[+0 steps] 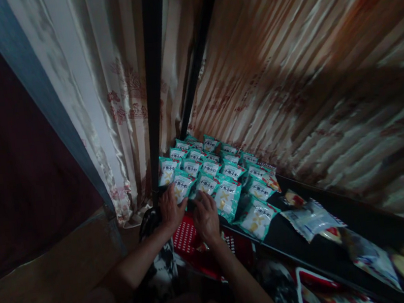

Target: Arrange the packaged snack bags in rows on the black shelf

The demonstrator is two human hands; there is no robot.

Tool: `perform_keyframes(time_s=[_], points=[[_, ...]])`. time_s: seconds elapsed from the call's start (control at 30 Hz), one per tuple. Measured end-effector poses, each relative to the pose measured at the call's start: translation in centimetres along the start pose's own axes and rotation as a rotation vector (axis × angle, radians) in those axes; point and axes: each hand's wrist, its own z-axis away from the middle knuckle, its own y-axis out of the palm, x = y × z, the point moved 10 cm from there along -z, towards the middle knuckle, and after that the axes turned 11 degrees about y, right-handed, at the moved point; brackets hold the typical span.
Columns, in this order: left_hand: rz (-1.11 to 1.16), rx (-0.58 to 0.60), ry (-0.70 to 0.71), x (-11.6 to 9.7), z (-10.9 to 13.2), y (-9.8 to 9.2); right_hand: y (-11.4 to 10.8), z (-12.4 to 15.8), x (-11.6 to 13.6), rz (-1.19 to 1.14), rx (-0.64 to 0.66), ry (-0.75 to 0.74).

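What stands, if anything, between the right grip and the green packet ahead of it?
Nothing visible stands between them: the right grip overlaps the lower edge of the green packet in this view, though contact is unclear. The red basket lies nearer the person, outside that path.

**Teal-edged packets (228,198) on a black shelf (285,235)**

The packets have white fronts with dark lettering and yellow shapes. Behind the shelf, the beige curtain (285,51) bears faint reddish prints. Below the shelf's near edge, a red basket (184,237) shows rows of pale marks. Left of the shelf hangs a dark maroon cloth (18,146).
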Motion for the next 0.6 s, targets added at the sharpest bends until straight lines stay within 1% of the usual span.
perform_keyframes(time_s=[0.1,0.27,0.37,0.5,0.6], points=[[0.013,-0.008,-0.007,-0.3,-0.6,0.0,0.2,0.4,-0.1,0.024,-0.004,-0.025],[0.001,0.049,0.039,-1.3,-2.5,0.9,0.3,0.7,-0.1,0.058,0.016,-0.075],[-0.035,0.08,0.062,-1.3,-3.4,1.6,0.0,0.8,-0.3,0.046,0.011,-0.101],[-0.087,0.134,0.075,-1.0,-3.6,2.5,-0.3,0.9,-0.7,0.022,0.01,-0.119],[-0.118,0.149,0.089,-0.9,-3.3,2.8,-0.5,0.9,-1.1,-0.015,0.015,-0.136]])
